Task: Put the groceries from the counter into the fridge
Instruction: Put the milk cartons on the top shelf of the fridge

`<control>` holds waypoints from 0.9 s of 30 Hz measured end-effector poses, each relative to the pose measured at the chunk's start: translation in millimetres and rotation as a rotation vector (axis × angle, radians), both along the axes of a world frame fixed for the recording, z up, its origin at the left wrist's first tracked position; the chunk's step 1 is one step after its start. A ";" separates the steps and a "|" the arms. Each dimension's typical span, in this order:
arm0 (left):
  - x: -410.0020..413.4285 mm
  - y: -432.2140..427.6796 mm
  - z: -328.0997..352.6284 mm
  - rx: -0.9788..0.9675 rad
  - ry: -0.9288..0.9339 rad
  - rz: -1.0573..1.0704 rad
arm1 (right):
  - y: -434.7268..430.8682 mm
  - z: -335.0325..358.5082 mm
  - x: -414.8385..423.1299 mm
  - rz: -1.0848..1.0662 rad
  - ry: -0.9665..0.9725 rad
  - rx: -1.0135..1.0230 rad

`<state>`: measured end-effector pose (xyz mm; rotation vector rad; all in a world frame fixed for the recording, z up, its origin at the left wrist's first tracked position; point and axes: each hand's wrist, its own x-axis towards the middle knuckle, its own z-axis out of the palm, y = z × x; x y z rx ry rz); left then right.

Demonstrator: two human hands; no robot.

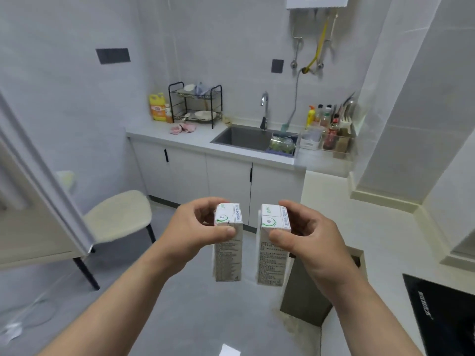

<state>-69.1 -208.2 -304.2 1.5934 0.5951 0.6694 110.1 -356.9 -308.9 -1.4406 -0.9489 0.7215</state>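
Note:
Each of my hands carries a small white drink carton with green print and grey text, held upright by its top in mid-air above the grey floor. My left hand (195,227) pinches the left carton (228,255) between thumb and fingers. My right hand (308,235) grips the right carton (273,258) the same way. The two cartons hang side by side, a small gap apart. A white panel at the left edge, possibly the fridge door (43,181), juts into view; its inside is hidden.
A cream chair (120,217) stands on the floor left of my hands. The white counter (195,140) ahead holds a dish rack (196,105), a sink (244,137) and bottles (326,119). A counter (372,227) with a black cooktop (444,314) runs along the right.

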 end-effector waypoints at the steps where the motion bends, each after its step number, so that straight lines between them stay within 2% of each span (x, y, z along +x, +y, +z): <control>1: 0.1 -0.4 1.4 0.006 0.002 0.026 | 4.0 0.1 4.6 0.026 0.004 -0.001; 12: -59.9 -11.1 17.7 0.060 0.019 0.398 | 72.7 -4.0 -1.9 0.350 0.078 0.044; 19: -128.6 -32.5 23.6 0.061 0.014 0.654 | 108.9 8.7 -63.0 0.638 0.091 0.060; 27: -225.7 -57.3 39.7 0.121 -0.057 0.888 | 134.4 30.4 -153.9 0.852 0.070 0.093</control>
